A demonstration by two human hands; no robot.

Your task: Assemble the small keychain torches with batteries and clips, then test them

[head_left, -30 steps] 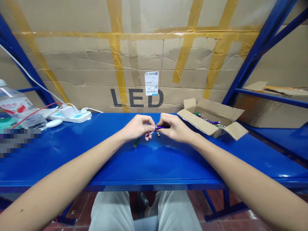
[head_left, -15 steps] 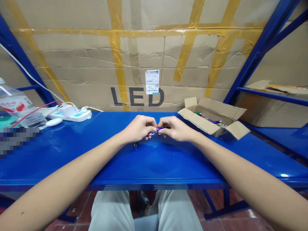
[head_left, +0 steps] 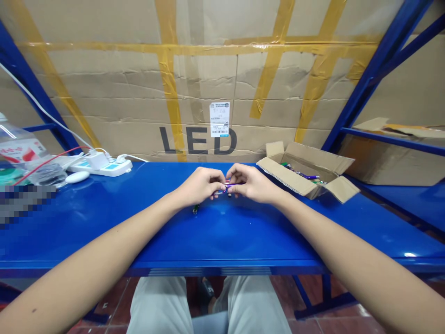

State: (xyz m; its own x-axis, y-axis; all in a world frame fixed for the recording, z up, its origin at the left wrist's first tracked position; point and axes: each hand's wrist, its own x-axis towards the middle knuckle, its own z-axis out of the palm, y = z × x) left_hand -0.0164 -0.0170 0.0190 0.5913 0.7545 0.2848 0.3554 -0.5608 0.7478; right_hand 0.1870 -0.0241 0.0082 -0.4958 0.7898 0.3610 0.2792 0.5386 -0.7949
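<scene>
My left hand (head_left: 200, 185) and my right hand (head_left: 251, 184) meet above the middle of the blue metal shelf (head_left: 139, 232). Both are closed in a pinch on a small purple pen-like piece (head_left: 227, 186) held between them. The fingers hide most of it. A green pen-like piece (head_left: 195, 209) lies on the shelf just below my left hand.
An open cardboard box (head_left: 306, 174) with more pen-like pieces stands to the right. At the left lie a white power strip (head_left: 104, 166) with cables, a white oval object (head_left: 78, 176) and a plastic bottle (head_left: 19, 150). A taped cardboard wall marked LED (head_left: 198, 139) stands behind.
My hands have drawn closer together around the purple piece, and less of it shows than a second ago. Nothing else has moved.
</scene>
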